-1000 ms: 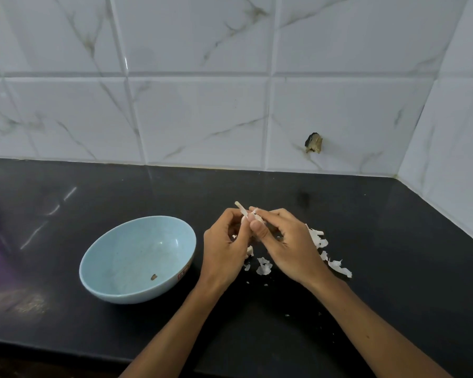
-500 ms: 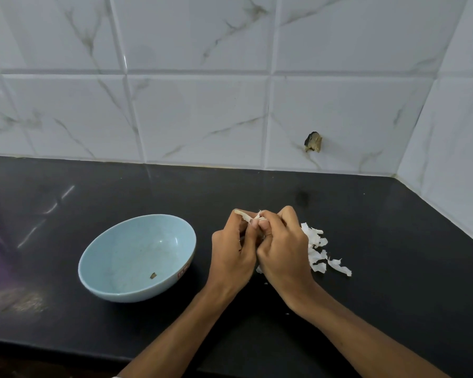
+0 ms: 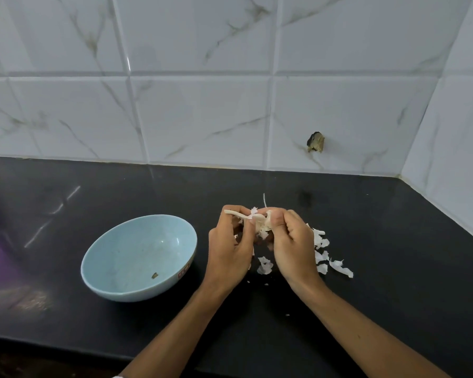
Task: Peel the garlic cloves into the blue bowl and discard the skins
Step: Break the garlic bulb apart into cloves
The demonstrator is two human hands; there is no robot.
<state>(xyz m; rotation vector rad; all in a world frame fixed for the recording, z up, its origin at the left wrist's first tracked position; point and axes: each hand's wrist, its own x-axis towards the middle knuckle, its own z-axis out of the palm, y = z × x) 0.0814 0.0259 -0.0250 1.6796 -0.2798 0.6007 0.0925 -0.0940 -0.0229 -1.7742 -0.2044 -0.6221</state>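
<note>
My left hand (image 3: 230, 249) and my right hand (image 3: 292, 246) are raised together over the black counter, both pinching a piece of garlic (image 3: 262, 223) with a pale stalk sticking out to the left and papery skin curling off it. How many cloves are inside is hidden by my fingers. The light blue bowl (image 3: 115, 285) sits on the counter left of my hands, holding only a small brown speck. White garlic skins (image 3: 322, 252) lie scattered on the counter under and right of my right hand.
The black counter (image 3: 393, 268) meets a white marble-tiled wall behind and a side wall at the right corner. A chipped hole (image 3: 316, 142) marks the back tiles. The counter's front edge runs along the bottom left.
My hands closed tightly around the garlic, then parted a little. More skin now stands loose at the top, and the stalk points further left.
</note>
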